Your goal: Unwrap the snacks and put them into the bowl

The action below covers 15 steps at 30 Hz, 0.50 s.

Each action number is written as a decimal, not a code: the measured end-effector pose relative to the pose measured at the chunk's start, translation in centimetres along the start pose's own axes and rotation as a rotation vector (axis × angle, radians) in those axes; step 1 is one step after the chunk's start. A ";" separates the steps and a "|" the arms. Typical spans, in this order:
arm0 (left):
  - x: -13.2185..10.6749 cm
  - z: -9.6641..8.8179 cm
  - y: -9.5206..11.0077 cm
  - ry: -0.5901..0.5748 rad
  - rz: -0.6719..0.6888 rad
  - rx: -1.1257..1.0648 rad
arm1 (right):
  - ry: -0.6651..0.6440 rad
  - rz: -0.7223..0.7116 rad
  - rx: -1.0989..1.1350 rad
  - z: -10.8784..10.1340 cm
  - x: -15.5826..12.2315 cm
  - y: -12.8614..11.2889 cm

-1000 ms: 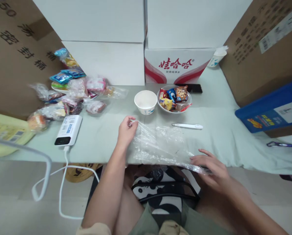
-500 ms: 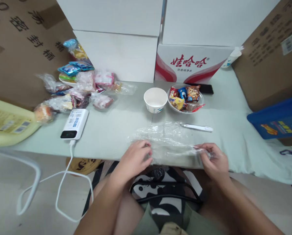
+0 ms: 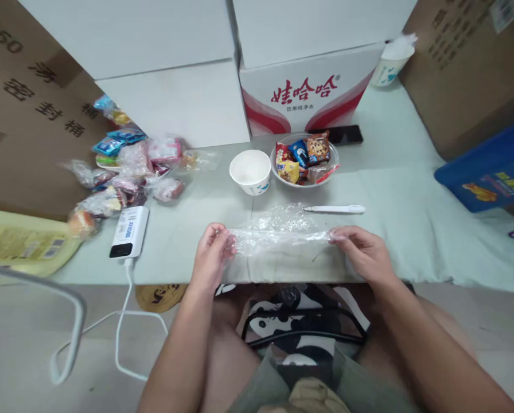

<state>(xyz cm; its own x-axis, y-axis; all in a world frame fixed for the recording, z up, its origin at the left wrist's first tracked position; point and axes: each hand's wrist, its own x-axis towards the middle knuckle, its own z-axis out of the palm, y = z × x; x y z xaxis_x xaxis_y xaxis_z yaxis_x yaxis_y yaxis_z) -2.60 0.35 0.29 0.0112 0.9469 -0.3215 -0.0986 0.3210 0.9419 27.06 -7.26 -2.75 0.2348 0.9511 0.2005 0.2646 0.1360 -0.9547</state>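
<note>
A crumpled clear plastic bag lies stretched across the pale green table, near its front edge. My left hand pinches the bag's left end, fingers closed on it. My right hand grips the right end the same way. The bag is folded into a narrow strip between the two hands. Just beyond it lie a white pen, an empty white paper bowl and a glass bowl of wrapped snacks.
Several bagged snacks are heaped at the left, beside a white power bank with a cable. White boxes and a red-printed carton line the back. A black phone, a paper cup and a blue box are to the right.
The bag has been folded from a wide spread sheet into a narrow strip. Both hands went to its near edge, then forward with it, and now hold its two ends.
</note>
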 end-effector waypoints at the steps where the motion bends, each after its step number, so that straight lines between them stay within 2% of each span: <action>1: -0.1 0.5 -0.3 0.020 0.025 0.005 | -0.003 0.022 0.052 -0.1 0.0 -0.1; 4: 0.1 2.1 -1.4 -0.003 0.129 0.079 | 0.049 0.100 0.144 -0.2 0.5 -0.5; 7: 1.6 3.4 -1.8 -0.032 0.221 0.123 | 0.215 0.117 0.124 -0.1 1.1 -0.6; 11: 3.1 4.0 -0.7 0.026 0.493 -0.048 | 0.492 -0.096 0.019 0.3 1.1 0.0; 13: 2.6 3.4 -0.3 -0.069 0.514 -0.112 | 0.523 -0.187 -0.054 0.3 0.9 0.3; 15: 1.6 2.4 -0.5 -0.231 0.452 -0.121 | 0.487 -0.218 -0.158 0.1 0.6 0.5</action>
<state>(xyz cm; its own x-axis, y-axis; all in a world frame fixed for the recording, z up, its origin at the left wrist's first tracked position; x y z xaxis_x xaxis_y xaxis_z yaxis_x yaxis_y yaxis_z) -0.15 1.76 -0.49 0.1585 0.9748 0.1570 -0.2588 -0.1125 0.9594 27.26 -6.60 -3.16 0.5540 0.6625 0.5042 0.4839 0.2367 -0.8425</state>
